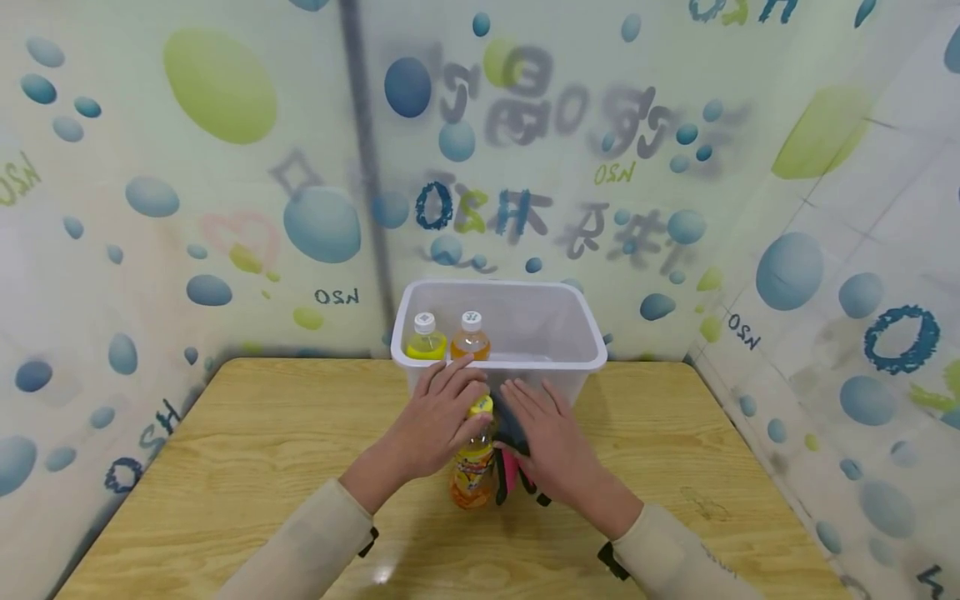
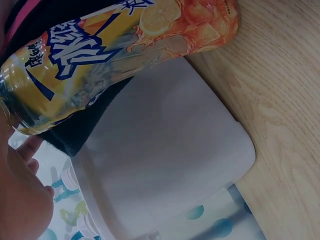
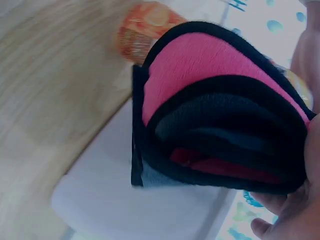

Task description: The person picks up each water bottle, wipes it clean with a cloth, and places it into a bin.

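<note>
In the head view, my left hand (image 1: 438, 421) grips an iced tea bottle (image 1: 472, 471) around its neck, just below the yellow cap (image 1: 482, 406). The bottle's orange-yellow label (image 2: 85, 55), printed with a lemon and ice, fills the top of the left wrist view. My right hand (image 1: 555, 446) holds a folded fabric piece (image 3: 200, 75), dark outside with pink lining and black edging, beside the bottle. Its fingers stretch along the far side while the thumb is on the near side. Both hands are close in front of a white plastic bin (image 1: 502, 365).
Inside the bin's left part stand a bottle of yellow drink (image 1: 426, 343) and a bottle of orange drink (image 1: 471, 337), both white-capped. The bin stands at the back of a wooden table (image 1: 300, 433), against a curtain (image 1: 487, 167) printed with bubbles.
</note>
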Demonstrator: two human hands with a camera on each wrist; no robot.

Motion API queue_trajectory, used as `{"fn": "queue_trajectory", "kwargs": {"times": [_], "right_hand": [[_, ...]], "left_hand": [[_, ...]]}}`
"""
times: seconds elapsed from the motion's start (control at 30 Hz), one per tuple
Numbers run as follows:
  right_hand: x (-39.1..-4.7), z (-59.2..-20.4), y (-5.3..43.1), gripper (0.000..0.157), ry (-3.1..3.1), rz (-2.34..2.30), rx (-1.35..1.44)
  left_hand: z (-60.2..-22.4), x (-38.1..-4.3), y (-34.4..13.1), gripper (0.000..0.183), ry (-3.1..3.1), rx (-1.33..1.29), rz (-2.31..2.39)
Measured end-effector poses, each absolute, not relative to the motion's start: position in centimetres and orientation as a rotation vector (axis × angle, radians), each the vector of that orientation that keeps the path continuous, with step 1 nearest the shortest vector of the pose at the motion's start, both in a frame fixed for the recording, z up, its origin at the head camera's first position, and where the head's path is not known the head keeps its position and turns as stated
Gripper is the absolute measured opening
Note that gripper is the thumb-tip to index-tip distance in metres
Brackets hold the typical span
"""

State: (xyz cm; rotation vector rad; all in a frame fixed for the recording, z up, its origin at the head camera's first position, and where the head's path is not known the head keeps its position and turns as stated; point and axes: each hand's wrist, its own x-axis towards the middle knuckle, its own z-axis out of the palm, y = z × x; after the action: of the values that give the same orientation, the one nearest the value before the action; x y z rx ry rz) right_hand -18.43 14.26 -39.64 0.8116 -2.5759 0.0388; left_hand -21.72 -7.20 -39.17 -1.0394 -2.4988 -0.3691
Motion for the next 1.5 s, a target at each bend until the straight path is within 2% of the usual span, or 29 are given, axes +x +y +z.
{"fn": "queue_trajectory", "kwargs": {"times": [0.17, 0.47, 0.63, 0.83, 1.03, 1.23, 1.37, 1.5], "right_hand": [[-18.3, -38.9, 13.5, 0.076, -2.586, -0.071, 0.783], [-17.9, -39.5, 13.9, 0.088, -2.676, -0.287, 0.773], [-18.2, -41.2, 14.1, 0.081, -2.722, -0.212, 0.761], [-18.4, -45.0, 13.8, 0.076, -2.762, -0.133, 0.809], [-18.4, -47.7, 13.3, 0.075, -2.866, -0.271, 0.836], [-18.6, -48.8, 13.3, 0.073, -2.916, -0.4, 0.823], [-18.8, -48.7, 13.4, 0.075, -2.946, -0.368, 0.83], [-18.8, -48.3, 13.7, 0.076, -3.005, -0.288, 0.835]], "left_hand": [[-39.2, -21.7, -7.2, 0.048, -2.477, -1.042, -0.367], [-39.3, -21.9, -7.0, 0.054, -2.467, -1.045, -0.384], [-39.3, -21.9, -7.1, 0.049, -2.476, -1.047, -0.399], [-39.3, -21.8, -7.2, 0.046, -2.488, -1.047, -0.422], [-39.2, -21.7, -7.2, 0.047, -2.504, -1.037, -0.449], [-39.1, -21.6, -7.1, 0.044, -2.516, -1.033, -0.433], [-38.8, -21.6, -7.2, 0.045, -2.529, -1.034, -0.39], [-38.2, -21.6, -7.3, 0.037, -2.49, -1.074, -0.35]]}}
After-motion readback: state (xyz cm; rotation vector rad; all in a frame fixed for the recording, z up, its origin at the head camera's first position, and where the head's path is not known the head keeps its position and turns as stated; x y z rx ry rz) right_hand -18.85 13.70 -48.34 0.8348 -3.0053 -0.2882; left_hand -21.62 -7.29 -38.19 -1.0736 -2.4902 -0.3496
